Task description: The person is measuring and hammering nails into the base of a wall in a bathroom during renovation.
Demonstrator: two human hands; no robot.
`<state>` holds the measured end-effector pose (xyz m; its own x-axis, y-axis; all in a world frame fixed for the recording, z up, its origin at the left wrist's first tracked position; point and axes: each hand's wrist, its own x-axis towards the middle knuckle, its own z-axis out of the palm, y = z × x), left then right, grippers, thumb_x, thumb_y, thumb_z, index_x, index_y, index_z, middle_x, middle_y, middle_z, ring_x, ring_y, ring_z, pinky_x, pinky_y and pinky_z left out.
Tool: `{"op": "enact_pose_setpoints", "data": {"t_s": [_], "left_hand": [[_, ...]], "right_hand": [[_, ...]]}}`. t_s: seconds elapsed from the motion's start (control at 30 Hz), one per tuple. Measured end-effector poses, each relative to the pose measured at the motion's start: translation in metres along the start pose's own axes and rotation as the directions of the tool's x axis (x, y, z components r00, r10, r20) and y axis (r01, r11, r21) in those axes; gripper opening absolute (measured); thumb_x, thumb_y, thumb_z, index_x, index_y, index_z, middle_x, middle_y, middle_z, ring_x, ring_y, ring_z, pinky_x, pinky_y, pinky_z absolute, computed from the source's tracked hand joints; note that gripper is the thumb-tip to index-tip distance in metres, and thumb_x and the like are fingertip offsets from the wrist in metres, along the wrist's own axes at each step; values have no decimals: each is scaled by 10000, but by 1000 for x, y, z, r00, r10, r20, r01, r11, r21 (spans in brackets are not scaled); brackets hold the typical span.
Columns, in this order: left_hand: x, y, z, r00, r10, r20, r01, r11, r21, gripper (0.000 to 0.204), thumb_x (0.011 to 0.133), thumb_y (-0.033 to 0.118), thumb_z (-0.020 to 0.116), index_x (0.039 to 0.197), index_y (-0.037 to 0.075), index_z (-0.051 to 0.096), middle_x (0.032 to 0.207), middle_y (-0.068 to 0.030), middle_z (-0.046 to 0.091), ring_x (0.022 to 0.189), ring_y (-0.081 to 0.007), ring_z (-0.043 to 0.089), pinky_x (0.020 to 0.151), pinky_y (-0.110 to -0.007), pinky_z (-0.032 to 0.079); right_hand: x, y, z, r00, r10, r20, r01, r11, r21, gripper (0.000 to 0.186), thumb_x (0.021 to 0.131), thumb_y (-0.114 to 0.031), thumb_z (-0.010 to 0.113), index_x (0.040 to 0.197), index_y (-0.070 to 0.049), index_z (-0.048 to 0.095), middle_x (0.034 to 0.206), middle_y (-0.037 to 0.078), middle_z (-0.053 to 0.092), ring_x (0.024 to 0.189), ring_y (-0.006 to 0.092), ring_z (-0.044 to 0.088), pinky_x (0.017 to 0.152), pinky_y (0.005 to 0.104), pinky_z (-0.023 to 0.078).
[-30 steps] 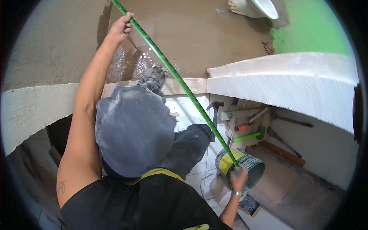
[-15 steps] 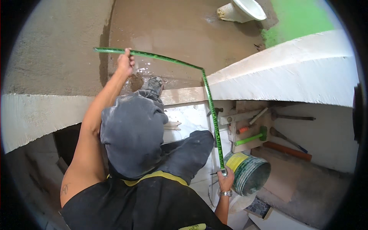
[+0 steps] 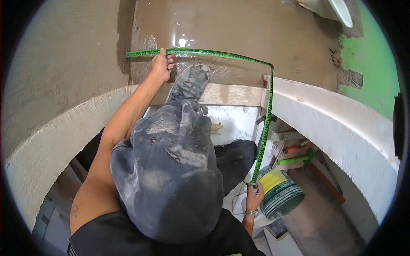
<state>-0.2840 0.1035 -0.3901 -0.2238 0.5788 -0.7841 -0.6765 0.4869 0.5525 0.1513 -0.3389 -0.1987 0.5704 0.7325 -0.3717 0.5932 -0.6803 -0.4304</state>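
Observation:
A green tape measure is drawn out across the wet brown floor and bends sharply at the right side of the doorway, then runs back toward me. My left hand pinches the blade a little way in from its free end, which meets the foot of the left wall. Low on the right, the tape's case sits in my right hand, mostly hidden by the fingers. My grey-trousered knee rises between my arms, and my dusty foot rests at the doorway sill.
A white toilet bowl stands far right by green floor coating. Rough-edged walls flank the doorway. Beside my right hand is a green-and-yellow bucket. Behind it lie a green-handled mallet, an orange-handled tool and a hammer.
My left hand has brought the tape's free end to the foot of the left wall; it overlapped the wall side before. My knee has risen, and the view has shifted left.

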Motion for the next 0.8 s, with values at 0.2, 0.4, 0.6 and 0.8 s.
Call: {"op": "enact_pose_setpoints", "data": {"t_s": [0.2, 0.4, 0.6, 0.8], "left_hand": [[2, -13, -32, 997, -70, 19, 70, 998, 5, 236, 1040, 330, 509, 1063, 96, 514, 967, -93, 672, 591, -92, 457, 436, -227, 338], [-19, -22, -37, 993, -117, -26, 118, 991, 66, 211, 1046, 305, 501, 1078, 96, 515, 940, -60, 678, 601, -82, 457, 430, -216, 329], [-17, -29, -57, 986, -164, -17, 165, 979, 121, 209, 1040, 281, 514, 1090, 78, 521, 934, -63, 679, 586, -64, 431, 421, -202, 332], [-17, -29, -57, 985, -171, -21, 171, 962, 213, 221, 1039, 283, 513, 1102, 72, 525, 922, -60, 690, 570, -54, 427, 407, -194, 321]], "right_hand": [[21, -11, 17, 998, -30, 55, 28, 999, 27, 326, 822, -127, 721, 1097, 39, 666, 962, 143, 670, 892, 258, 630, 837, 370, 490], [23, 15, 23, 998, 21, 53, -23, 999, 48, 337, 824, -130, 733, 1107, 41, 668, 1043, 157, 692, 950, 255, 642, 894, 369, 489], [6, 17, 22, 999, -14, 39, 14, 1000, 0, 313, 812, -154, 746, 1067, 11, 670, 1009, 143, 689, 935, 267, 646, 868, 368, 497], [-12, 45, 19, 997, 46, 55, -47, 998, 33, 335, 797, -154, 743, 1078, 9, 662, 979, 143, 675, 897, 272, 632, 841, 374, 493]]}}
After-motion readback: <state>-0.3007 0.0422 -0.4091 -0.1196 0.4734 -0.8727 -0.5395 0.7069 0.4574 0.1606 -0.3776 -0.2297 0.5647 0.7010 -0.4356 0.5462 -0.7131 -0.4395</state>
